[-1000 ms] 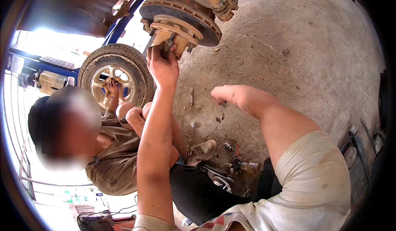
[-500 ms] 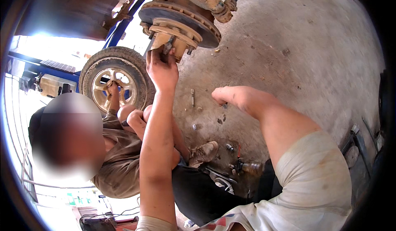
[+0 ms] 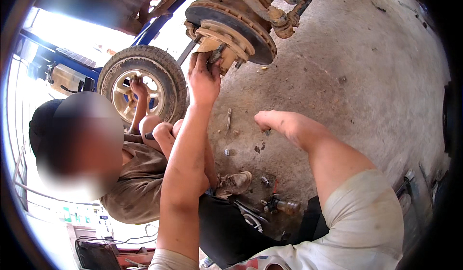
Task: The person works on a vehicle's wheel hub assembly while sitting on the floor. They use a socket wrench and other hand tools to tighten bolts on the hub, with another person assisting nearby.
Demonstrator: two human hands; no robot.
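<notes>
A rusty brown wheel hub (image 3: pixel 226 41) with studs and a dark-edged brake disc (image 3: pixel 265 48) hangs at the top centre. My left hand (image 3: pixel 203 81) reaches up to the hub's near end, its fingers and thumb closed on a dark metal piece (image 3: pixel 217 53) there. The fingers partly hide that piece. My right hand (image 3: pixel 264 119) hangs over the concrete floor to the right, its fingers curled downward. A small dark thing (image 3: pixel 267 132) shows just below them; whether it is in their grip is unclear. A slim metal rod (image 3: pixel 229 119) lies on the floor between my forearms.
At left a person (image 3: pixel 140 183) sits low, one hand on a tyre with a pale spoked wheel (image 3: pixel 166 96). Near that person's shoe (image 3: pixel 234 184) lie a small metal socket-like piece (image 3: pixel 265 180) and a tool with a rounded brownish end (image 3: pixel 287 206). Suspension arms (image 3: pixel 279 21) extend behind the disc.
The whole view has shifted, so the hub and disc now appear farther right and slightly lower. My left hand stays at the hub. My right hand remains curled over the floor.
</notes>
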